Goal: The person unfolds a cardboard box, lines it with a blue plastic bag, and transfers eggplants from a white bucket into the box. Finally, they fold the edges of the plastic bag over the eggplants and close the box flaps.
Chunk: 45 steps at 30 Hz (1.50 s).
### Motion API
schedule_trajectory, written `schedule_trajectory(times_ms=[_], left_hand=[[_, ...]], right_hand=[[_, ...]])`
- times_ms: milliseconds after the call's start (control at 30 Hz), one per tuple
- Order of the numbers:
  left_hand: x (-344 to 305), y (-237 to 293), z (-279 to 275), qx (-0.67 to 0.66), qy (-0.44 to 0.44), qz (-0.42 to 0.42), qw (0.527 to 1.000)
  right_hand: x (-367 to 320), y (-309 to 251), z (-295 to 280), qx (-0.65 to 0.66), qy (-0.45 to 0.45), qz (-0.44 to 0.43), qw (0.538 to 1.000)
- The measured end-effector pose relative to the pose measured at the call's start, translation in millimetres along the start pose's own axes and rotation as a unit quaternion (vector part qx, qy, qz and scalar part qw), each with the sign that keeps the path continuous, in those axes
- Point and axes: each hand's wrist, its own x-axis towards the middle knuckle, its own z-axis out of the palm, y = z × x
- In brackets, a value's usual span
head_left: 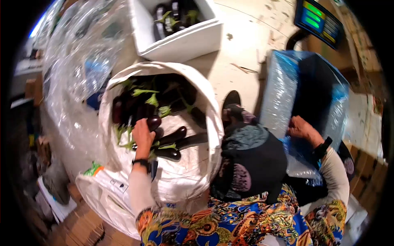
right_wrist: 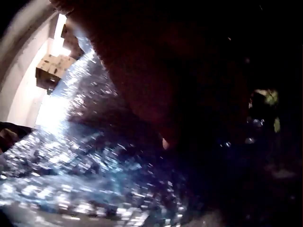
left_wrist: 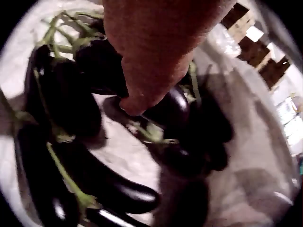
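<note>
In the head view, my left hand [head_left: 143, 136] reaches into a wide white sack [head_left: 193, 168] and grips a dark purple eggplant [head_left: 154, 122]. The left wrist view has the thumb [left_wrist: 137, 101] against that glossy eggplant [left_wrist: 173, 108]. Loose eggplants [head_left: 168, 153] with green stems lie around the hand on the sack's pale lining. My right hand [head_left: 303, 129] is down at the near part of a box lined with blue plastic [head_left: 281, 90]. Its fingers are in deep shadow in the right wrist view, beside the crinkled plastic [right_wrist: 109, 165]; I cannot tell whether they hold anything.
A white foam box [head_left: 180, 45] with several eggplants stands beyond the sack. Past the lined box is a scale display [head_left: 318, 20] with green digits. Clear plastic sheeting [head_left: 74, 82] drapes at the left, and a shoe [head_left: 232, 100] is between sack and box.
</note>
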Motion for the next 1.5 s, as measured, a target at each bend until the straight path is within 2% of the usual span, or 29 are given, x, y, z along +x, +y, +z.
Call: schedule_trajectory(times_ms=[33,133,300,333,400,467,500,533,567,633,667,767,833,867,900,933,1000,1067,1100,1133,1167,1200,1233,1267,1333,1367,1400,1467,1500], left_hand=[[-0.3,8.5,-2.5,-0.076,0.066,0.007,0.995],[0.3,82.0,-91.9,-0.207,0.176,0.071,0.960],[19.4,195.2,-225.6,-0.337,0.307,0.319,0.831],[29.1,216.1,-237.5,-0.382,0.306,0.379,0.785],[40.8,261.9,-262.5,-0.400,0.302,0.477,0.722],[44.0,316.2,-285.3,-0.371,0.271,0.594,0.661],[44.1,340.2,-291.9,-0.346,0.248,0.647,0.632],[44.7,356.0,-295.2,-0.330,0.211,0.677,0.623],[45.2,362.3,-294.2,-0.329,0.165,0.687,0.627],[53.0,357.8,-289.6,-0.354,0.069,0.660,0.660],[56.6,341.1,-284.1,-0.378,0.029,0.599,0.706],[76.8,286.4,-259.6,-0.480,-0.091,0.353,0.798],[82.0,247.0,-222.0,-0.551,-0.097,0.178,0.809],[83.9,222.5,-201.7,-0.562,-0.117,0.118,0.810],[84.2,194.8,-174.2,-0.568,-0.120,0.083,0.810],[80.1,170.8,-149.2,-0.562,-0.112,0.020,0.820],[64.7,114.4,-105.4,-0.554,-0.100,-0.056,0.824],[41.4,51.0,-62.7,-0.605,-0.061,-0.157,0.778],[25.9,21.8,-48.3,-0.615,-0.027,-0.204,0.761],[8.1,0.4,-40.0,-0.624,0.005,-0.267,0.735],[-11.9,-25.7,-30.4,-0.630,0.020,-0.314,0.710],[-30.8,-50.9,-20.6,-0.637,0.034,-0.356,0.683],[-49.8,-71.1,-11.4,-0.640,0.055,-0.387,0.662],[-70.7,-96.2,5.6,-0.631,0.065,-0.375,0.676],[-93.7,-109.2,4.5,-0.553,0.002,-0.445,0.704],[-103.1,-115.7,34.7,-0.524,0.043,-0.467,0.711],[-110.6,-124.9,57.6,-0.451,0.041,-0.471,0.757],[-109.8,-90.0,68.0,-0.237,0.137,-0.347,0.897],[-100.3,-83.9,71.7,-0.253,0.086,-0.385,0.883]], right_hand=[[-15.6,-13.4,-14.6,0.069,-0.013,0.022,0.997],[-56.7,-44.5,-67.6,0.239,-0.060,0.046,0.968],[-102.0,-98.1,-104.8,0.386,0.070,-0.140,0.909],[-103.4,-103.8,-104.9,0.439,0.037,-0.192,0.877],[-99.2,-122.6,-92.0,0.572,0.014,-0.300,0.763],[-106.2,-139.0,-90.1,0.663,0.001,-0.308,0.682],[-116.9,-137.0,-85.6,0.728,0.014,-0.299,0.616],[-127.4,-128.8,-87.6,0.723,0.070,-0.264,0.635],[-140.2,-129.3,-85.0,0.686,0.136,-0.219,0.680],[-164.4,-127.9,-85.3,0.598,0.220,-0.118,0.761],[-164.1,-99.7,-76.6,0.629,0.188,-0.049,0.753],[-175.3,-68.4,-71.1,0.593,0.199,0.070,0.777],[-157.0,-51.8,-68.9,0.542,0.231,0.163,0.791],[-144.9,-41.9,-66.3,0.479,0.233,0.067,0.844],[-128.5,-43.4,-61.0,0.453,0.258,0.091,0.848],[-99.3,-16.3,-47.1,0.405,0.288,0.060,0.865],[-53.2,2.5,-25.6,0.297,0.351,0.084,0.884],[-20.0,21.7,-12.2,0.234,0.275,0.072,0.930],[-17.6,3.3,-13.6,0.264,0.196,0.094,0.940],[5.0,44.0,4.5,0.216,0.158,0.092,0.959],[13.4,47.8,24.1,0.146,0.254,0.052,0.955],[20.0,56.6,21.6,0.116,0.212,0.055,0.969],[23.9,61.8,19.9,0.097,0.194,0.088,0.972],[24.7,68.4,21.3,0.080,0.175,0.127,0.973],[36.0,103.7,27.8,0.061,0.176,0.098,0.978],[38.2,114.9,29.7,0.051,0.180,0.084,0.979],[37.2,110.1,27.0,0.040,0.186,0.081,0.978],[27.6,89.5,18.7,0.019,0.198,0.076,0.977],[23.7,89.8,18.3,0.027,0.212,0.043,0.976]])
